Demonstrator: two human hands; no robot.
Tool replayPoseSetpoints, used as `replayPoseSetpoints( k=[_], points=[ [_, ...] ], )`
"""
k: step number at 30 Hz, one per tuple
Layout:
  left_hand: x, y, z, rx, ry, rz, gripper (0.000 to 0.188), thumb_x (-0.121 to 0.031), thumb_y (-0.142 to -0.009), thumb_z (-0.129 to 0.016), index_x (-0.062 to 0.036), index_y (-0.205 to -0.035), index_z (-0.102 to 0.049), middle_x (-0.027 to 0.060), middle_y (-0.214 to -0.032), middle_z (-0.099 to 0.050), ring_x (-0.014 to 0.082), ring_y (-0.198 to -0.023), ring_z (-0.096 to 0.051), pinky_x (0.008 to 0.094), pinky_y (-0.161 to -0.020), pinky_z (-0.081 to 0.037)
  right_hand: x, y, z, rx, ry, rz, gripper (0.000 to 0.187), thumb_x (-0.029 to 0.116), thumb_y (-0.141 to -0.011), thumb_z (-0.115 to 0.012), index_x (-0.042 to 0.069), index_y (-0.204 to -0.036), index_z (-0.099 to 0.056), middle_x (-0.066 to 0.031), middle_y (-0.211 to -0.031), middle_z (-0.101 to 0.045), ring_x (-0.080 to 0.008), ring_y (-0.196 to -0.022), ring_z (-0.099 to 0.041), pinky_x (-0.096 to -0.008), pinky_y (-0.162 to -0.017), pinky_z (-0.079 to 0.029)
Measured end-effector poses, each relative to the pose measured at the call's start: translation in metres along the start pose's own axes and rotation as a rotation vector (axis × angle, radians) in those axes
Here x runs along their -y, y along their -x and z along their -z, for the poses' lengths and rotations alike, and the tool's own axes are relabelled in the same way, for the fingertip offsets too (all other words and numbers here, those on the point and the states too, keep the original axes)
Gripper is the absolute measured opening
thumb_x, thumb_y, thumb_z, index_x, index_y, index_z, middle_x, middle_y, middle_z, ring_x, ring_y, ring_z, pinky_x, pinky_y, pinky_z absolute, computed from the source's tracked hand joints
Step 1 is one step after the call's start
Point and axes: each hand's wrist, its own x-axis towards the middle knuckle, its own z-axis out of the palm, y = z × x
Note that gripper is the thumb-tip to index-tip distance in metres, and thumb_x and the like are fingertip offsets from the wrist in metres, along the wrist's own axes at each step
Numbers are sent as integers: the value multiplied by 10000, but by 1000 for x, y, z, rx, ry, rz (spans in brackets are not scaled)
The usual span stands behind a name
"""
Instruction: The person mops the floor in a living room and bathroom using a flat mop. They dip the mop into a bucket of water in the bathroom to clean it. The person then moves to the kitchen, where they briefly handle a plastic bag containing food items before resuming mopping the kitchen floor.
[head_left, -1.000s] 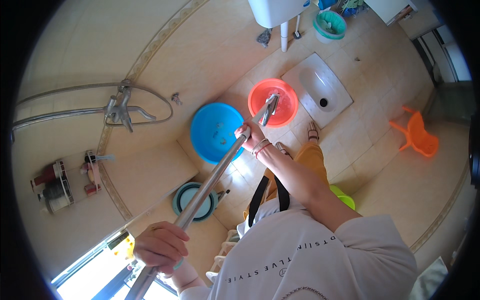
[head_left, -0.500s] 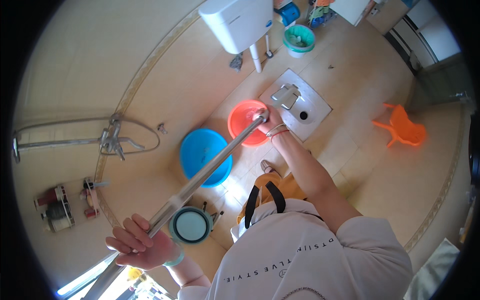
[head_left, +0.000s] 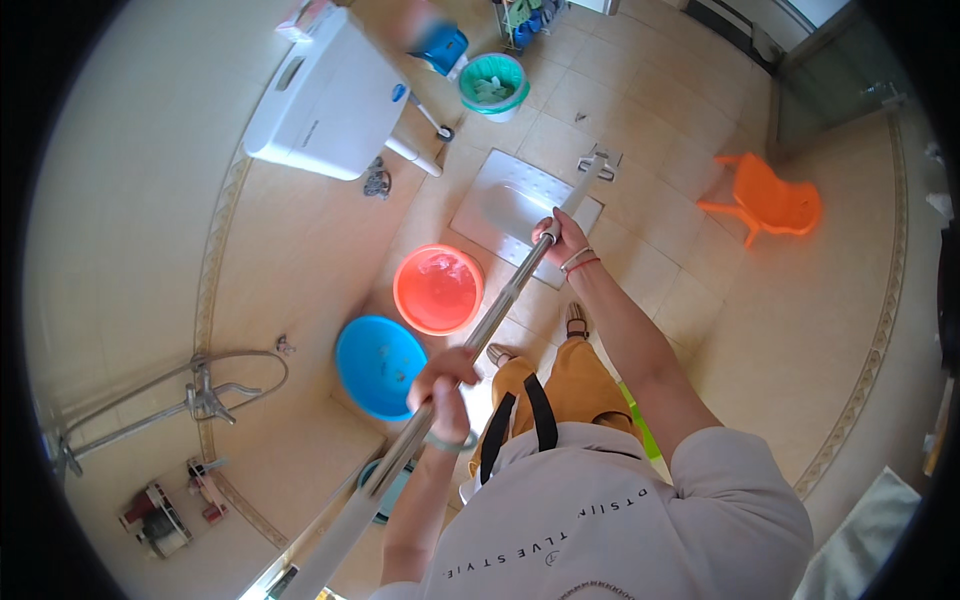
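R hand (head_left: 562, 242) grips the metal pole (head_left: 490, 325) up front; L hand (head_left: 445, 385) wraps it further back, prob. loosely, fingers blurred. Framed head (head_left: 602, 167) just past R hand, w/ squat pan (head_left: 492, 205) alongside; red basin (head_left: 438, 292) L of R hand; blue basin (head_left: 378, 368) L of L hand.

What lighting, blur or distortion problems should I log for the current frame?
Head view: fisheye bending bows the patterned tile border, corners fall black; glare at a bright strip lower left; highlights along the metal mop handle; a pinkish patch at the top is blurred beyond recognition.
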Motion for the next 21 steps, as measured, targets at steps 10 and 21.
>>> replayPoseSetpoints(
  k=[10,21],
  points=[
    [112,-50,-99,251,-172,139,166,54,-914,-470,-15,-763,-479,111,-832,-602,188,-797,-581,425,-971,-433,66,-24,34,-145,41,95,163,178,-953,-481,53,-951,-377,-82,-736,-461,-194,-601,-487,-409,-561,-476],
    [110,-81,-135,315,21,486,141,40,-840,-599,-35,-914,-505,134,-1012,-586,221,-1066,-555,363,-955,-415,42,7,54,-222,-385,106,204,160,-938,-511,26,-797,-449,-87,-699,-474,-225,-635,-529,-374,-615,-522]
  ],
)
